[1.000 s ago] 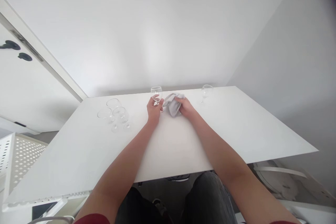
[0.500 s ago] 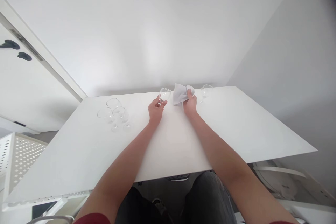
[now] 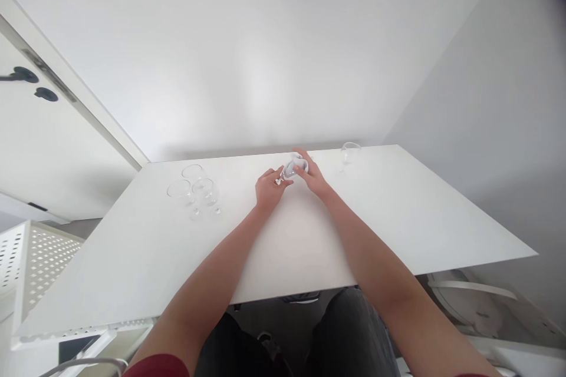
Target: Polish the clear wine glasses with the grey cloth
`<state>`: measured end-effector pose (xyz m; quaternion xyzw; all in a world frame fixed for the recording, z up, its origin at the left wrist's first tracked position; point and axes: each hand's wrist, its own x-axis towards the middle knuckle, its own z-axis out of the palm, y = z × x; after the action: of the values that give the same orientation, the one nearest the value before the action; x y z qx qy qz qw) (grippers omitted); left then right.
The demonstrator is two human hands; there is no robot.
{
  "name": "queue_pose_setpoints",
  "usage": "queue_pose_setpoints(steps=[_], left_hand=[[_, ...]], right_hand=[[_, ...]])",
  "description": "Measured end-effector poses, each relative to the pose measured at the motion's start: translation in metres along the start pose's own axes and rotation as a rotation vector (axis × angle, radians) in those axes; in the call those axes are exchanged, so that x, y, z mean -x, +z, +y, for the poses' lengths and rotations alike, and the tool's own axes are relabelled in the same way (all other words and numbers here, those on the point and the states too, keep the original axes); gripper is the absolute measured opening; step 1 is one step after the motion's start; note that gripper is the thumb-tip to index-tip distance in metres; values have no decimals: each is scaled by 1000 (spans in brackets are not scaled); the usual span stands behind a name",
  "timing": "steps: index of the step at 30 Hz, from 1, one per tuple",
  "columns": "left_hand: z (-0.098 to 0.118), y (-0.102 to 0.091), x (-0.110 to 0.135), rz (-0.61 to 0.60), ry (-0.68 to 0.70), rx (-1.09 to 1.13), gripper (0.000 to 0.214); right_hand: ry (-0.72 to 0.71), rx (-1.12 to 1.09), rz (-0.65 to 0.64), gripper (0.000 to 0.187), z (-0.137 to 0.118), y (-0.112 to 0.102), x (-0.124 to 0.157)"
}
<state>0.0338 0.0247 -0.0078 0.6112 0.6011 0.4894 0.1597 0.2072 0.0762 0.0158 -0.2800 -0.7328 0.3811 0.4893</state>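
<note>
Over the far middle of the white table (image 3: 292, 247), my left hand (image 3: 267, 188) grips a clear stemmed glass (image 3: 289, 171) near its stem, with the bowl tilted toward the right. My right hand (image 3: 313, 177) is closed around the bowl with a white cloth (image 3: 302, 163) in its fingers. Much of the cloth is hidden, and I cannot tell how much lies inside the bowl. Three similar glasses (image 3: 202, 185) stand close together on the left. Another stemmed glass (image 3: 351, 155) stands upright to the right of my right hand.
A white wall (image 3: 256, 59) rises behind the table's far edge. At the left are a door with a dark handle (image 3: 20, 75) and a white perforated rack (image 3: 48, 262). My legs (image 3: 354, 330) are under the table's near edge.
My right hand has moved left and brought the cloth against the glass bowl. My left hand has shifted slightly right, and the glass has tipped toward the cloth.
</note>
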Motion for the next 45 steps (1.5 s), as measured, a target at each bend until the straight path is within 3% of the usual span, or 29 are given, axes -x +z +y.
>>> queue_pose_setpoints(steps=[4,8,11,16,19,25,29,33,39,41,45], left_hand=[[3,-1,1,-16,2,-68,47],[4,-2,0,-7,-5,-16,49],[2,-1,0,17,-14,18,48],[3,-1,1,10,-39,-2,42],[5,-1,1,7,-69,9,42],[5,0,0,18,-69,42,46],[4,0,0,34,-83,21,42],[5,-1,1,31,-77,29,43],[2,1,0,19,-35,114,49],[2,1,0,19,-14,84,47],[4,-1,1,35,2,-7,42]], right_hand=[[45,-109,-100,54,-4,-4,0],[83,-257,36,50,2,0,0],[83,-285,129,58,9,5,0],[105,-118,-16,51,9,2,0],[143,-175,-66,44,7,-1,0],[156,-286,180,47,8,5,-1],[162,-168,99,53,3,9,0],[227,-232,80,53,3,7,-2],[189,-375,338,50,12,4,-4],[164,-313,307,50,9,4,-3],[153,-180,79,51,0,6,0]])
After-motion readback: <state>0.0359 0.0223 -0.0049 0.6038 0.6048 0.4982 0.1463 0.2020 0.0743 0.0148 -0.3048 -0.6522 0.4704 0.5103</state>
